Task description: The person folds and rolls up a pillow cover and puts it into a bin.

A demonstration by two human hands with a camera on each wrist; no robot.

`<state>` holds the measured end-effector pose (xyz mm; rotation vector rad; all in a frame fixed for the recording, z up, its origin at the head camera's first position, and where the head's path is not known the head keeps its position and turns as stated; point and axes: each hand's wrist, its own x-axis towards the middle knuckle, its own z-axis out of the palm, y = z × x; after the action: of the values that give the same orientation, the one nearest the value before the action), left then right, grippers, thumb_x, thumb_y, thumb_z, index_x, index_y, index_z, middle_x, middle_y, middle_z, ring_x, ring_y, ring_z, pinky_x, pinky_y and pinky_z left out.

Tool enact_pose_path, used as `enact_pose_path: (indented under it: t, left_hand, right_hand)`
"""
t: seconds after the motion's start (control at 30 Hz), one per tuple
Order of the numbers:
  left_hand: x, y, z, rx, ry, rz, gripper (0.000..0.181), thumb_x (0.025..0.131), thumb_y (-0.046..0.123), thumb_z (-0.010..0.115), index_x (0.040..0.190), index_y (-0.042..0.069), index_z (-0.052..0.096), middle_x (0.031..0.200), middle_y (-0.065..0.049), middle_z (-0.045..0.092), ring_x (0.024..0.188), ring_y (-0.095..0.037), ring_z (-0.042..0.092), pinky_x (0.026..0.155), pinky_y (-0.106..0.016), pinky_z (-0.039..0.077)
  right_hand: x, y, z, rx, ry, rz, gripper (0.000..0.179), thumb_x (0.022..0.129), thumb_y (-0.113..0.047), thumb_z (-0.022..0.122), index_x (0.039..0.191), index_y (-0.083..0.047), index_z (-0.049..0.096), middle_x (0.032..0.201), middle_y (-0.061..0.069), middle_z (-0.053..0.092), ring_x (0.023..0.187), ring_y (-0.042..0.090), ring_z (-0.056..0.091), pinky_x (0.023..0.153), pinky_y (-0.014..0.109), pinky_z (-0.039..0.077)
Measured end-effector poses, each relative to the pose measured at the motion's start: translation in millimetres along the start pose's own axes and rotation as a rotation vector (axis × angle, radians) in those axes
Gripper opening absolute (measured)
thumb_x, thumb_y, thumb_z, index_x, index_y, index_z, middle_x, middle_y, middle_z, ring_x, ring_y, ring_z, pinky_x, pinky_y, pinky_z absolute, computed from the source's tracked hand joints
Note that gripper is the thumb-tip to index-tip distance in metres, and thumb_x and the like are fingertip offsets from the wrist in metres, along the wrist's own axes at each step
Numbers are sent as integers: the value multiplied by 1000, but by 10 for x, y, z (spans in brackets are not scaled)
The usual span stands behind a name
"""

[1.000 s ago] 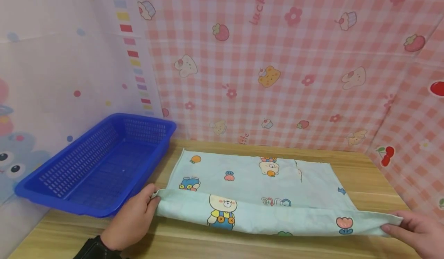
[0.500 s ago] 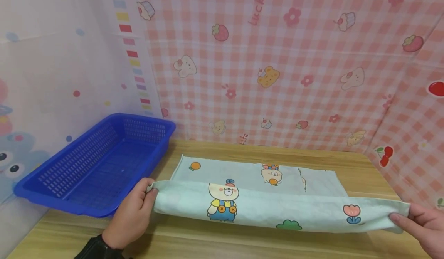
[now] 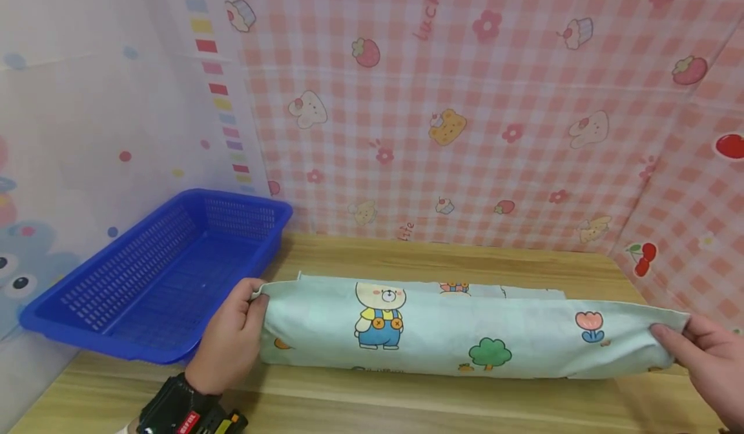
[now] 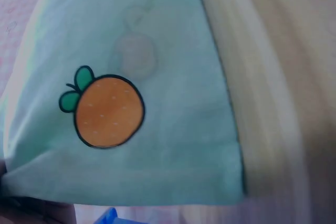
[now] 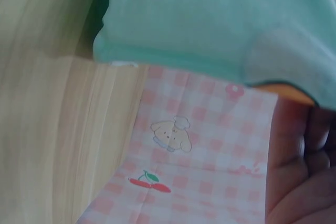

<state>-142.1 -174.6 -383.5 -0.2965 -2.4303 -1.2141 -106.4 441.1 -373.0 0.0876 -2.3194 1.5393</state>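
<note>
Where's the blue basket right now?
In the head view, the blue basket is on the left side of the table, left of the cloth and just beyond the left hand.

We look onto a pink gingham back wall (image 3: 465, 85) printed with strawberries (image 3: 366, 53), cupcakes (image 3: 578, 33) and flowers (image 3: 487, 26). To its left we see a whitish wall (image 3: 87, 117) with coloured dots (image 3: 124, 156), to its right 1 more gingham wall (image 3: 692, 195) with red cherries (image 3: 643, 258), and below, a wood-grain counter (image 3: 360, 411).
</note>
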Motion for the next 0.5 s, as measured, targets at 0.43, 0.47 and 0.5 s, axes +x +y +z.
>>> enact_pose_path:
  t: [0.43,0.47,0.5]
  left_hand:
    - [268,-39,160,-6,20,-82,24,111,6,41,127,0,57,117,-16,67,100,-26,62,87,-38,51]
    - [286,-41,169,-9,18,-94,24,111,6,41,128,0,56,120,-16,67,103,-27,62,90,-41,52]
    - [301,-43,177,-15,17,-107,25,111,6,41,129,-1,55,121,-17,66,105,-28,62,92,-43,52]
  right_hand:
    - [282,-162,268,-441,162,155,40,113,-26,47,111,12,57,72,-12,50,62,9,42,54,26,38]
    - [298,-169,286,-454,166,181,42,113,-30,46,106,10,55,71,-6,47,61,14,39,54,30,36]
    - [319,-165,299,-456,168,194,42,113,-31,46,106,9,55,71,-3,46,61,16,38,54,31,35]
